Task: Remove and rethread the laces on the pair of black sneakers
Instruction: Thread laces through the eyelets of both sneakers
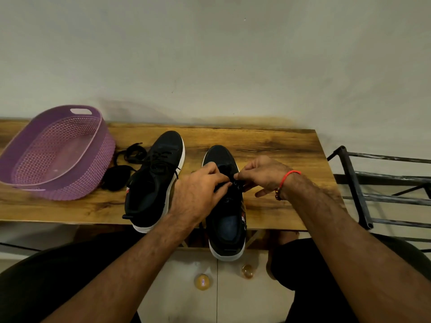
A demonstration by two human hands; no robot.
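Wooden tabletop (268, 148) against a plain pale wall, person seated in front of it.

Fingers (224, 180) of the left hand (198, 194) curled and pinching at the lace (238, 184) over the eyelet area of the right-hand sneaker (226, 220); whether they hold the lace tip or the eyelet flap can't be told, too dark. Right hand (263, 176) meets it from the other side, thumb and forefinger pinched on the same lace, lower fingers spread loose toward the tabletop. Both hands touch over the middle of the shoe's throat.

Step, as I read it: threading or tightening lace at the mid eyelets of this sneaker. Can't tell if it's going in or coming out. Next move likely needs the lace end fed through the next eyelet and pulled even, one hand steadying the shoe.

Pose: both forearms angle in from below, wrists slightly raised, red thread and beads on the right wrist.

This sneaker's heel overhangs the near tabletop edge. Other sneaker (154, 183) just to its left, appears laced, toe pointing away. Loose black laces (130, 155) lie between it and a purple basket (58, 180) at far left. Dark metal rack (373, 194) to the right.
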